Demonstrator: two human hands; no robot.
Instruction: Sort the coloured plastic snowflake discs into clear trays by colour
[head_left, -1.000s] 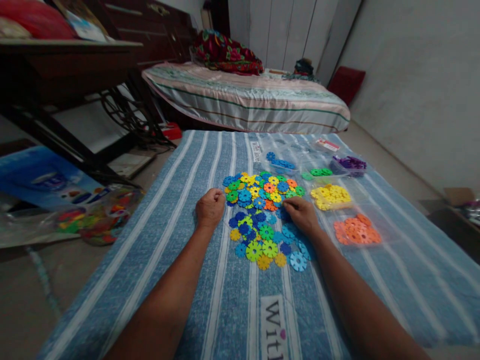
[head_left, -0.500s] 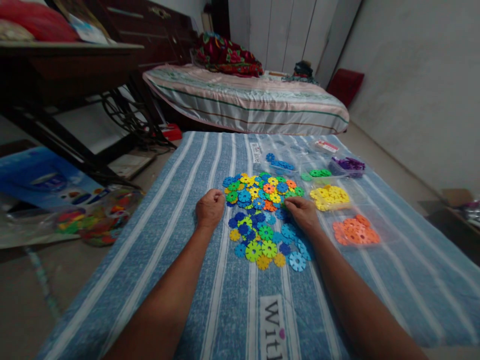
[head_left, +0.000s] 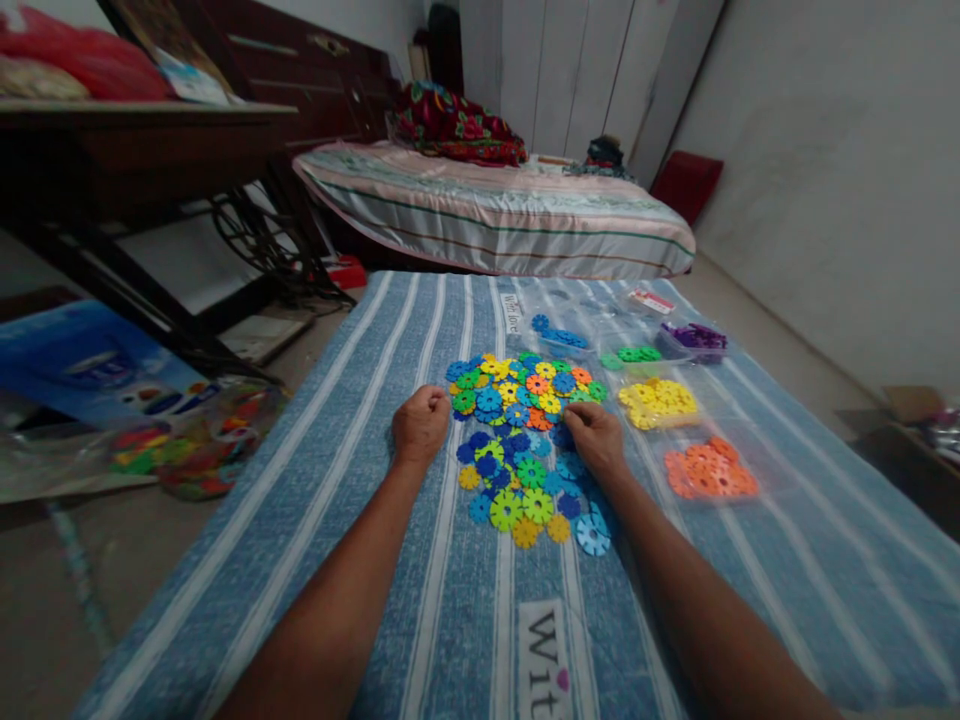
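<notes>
Bedroom, blue striped mat (head_left: 375, 520) | mixed pile of snowflake discs (head_left: 525, 430) at centre | right hand (head_left: 596, 440) curled, shifted leftward onto the dark-blue discs, grasp unclear | left hand (head_left: 420, 425) fisted beside pile, unmoved, contents hidden | yellow discs (head_left: 658, 402), orange discs (head_left: 709, 470) sorted right.

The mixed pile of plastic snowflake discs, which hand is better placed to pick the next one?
Probably the right hand: its fingers rest on the mixed pile. The left hand is a closed fist on the cloth beside it.
</notes>
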